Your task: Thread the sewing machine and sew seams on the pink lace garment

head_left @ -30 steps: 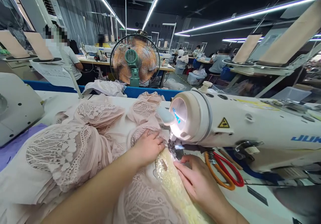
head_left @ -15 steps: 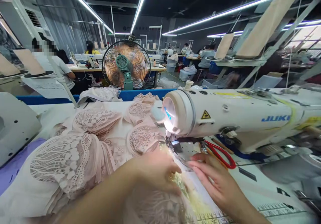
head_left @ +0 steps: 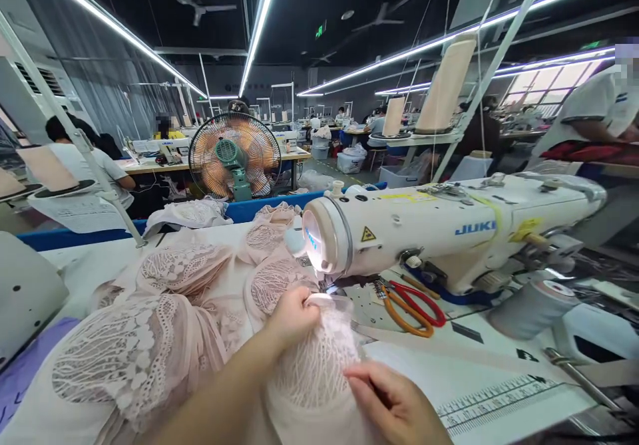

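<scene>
A beige bra cup (head_left: 317, 365) with white branch-patterned lace lies before me at the sewing machine (head_left: 399, 225). My left hand (head_left: 292, 318) pinches its upper edge just below the lit needle area. Lower down, my right hand (head_left: 392, 402) holds the cup's right edge between thumb and fingers. The machine head hides part of the needle. Another lace cup (head_left: 272, 282) lies just behind my left hand, and a larger stack of bra cups (head_left: 114, 352) covers the table to the left.
Orange-handled scissors (head_left: 412, 322) and a red-handled tool (head_left: 424, 302) lie right of the needle. A printed ruler (head_left: 494, 402) runs along the table's front right. A grey thread cone (head_left: 534, 308) stands beside the machine. Beyond the table is a large fan (head_left: 234, 155); people sit at other machines.
My left hand now grips the cup's top edge; my right hand has moved down onto the cup's side. The shiny yellowish strip is out of sight. Orange scissor handles now show. The view has shifted right.
</scene>
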Demonstrator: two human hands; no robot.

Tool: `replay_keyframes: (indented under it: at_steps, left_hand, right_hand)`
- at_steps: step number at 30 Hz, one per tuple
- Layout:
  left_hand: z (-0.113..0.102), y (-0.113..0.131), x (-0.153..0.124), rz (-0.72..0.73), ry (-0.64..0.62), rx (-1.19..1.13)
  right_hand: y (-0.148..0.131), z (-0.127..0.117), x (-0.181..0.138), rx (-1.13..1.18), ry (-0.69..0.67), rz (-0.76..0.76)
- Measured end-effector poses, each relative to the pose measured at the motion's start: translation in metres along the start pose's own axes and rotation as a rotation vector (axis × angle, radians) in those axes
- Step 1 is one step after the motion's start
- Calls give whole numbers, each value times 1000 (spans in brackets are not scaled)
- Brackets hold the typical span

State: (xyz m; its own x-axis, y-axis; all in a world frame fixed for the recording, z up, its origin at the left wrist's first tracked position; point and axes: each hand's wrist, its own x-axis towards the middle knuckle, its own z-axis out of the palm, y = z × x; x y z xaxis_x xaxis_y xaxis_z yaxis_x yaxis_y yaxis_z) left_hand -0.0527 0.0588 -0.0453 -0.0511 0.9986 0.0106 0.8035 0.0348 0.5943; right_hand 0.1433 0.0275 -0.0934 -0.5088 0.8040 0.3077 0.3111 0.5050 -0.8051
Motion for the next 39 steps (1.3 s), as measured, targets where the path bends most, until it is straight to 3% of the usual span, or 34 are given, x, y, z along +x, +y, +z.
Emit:
replay_keyframes:
  at_steps: [5, 8, 11, 14, 16, 25, 31, 39]
  left_hand:
    - [-1, 4, -13, -15, 7, 336]
    - [0, 9, -18, 245, -22, 611]
    - [0, 11, -18, 479, -163, 781]
    - [-4, 16, -18, 417, -363, 809]
    - [-8, 22, -20, 349, -417, 782]
    - [-18, 40, -29, 277, -328, 675]
    - [-14, 35, -25, 334, -312, 657]
    - [-14, 30, -18, 363, -281, 638]
  right_hand:
    - [8, -10, 26, -279, -91, 85]
    - [12, -15, 29, -308, -154, 89]
    - [11, -22, 29, -200, -192, 143]
    - [8, -28, 30, -153, -244, 221]
    - [6, -31, 30, -181, -313, 233]
    - [-2, -30, 36, -244, -431, 133]
    - [2, -32, 42, -296, -457, 182]
    - [7, -30, 55, -291, -400, 74]
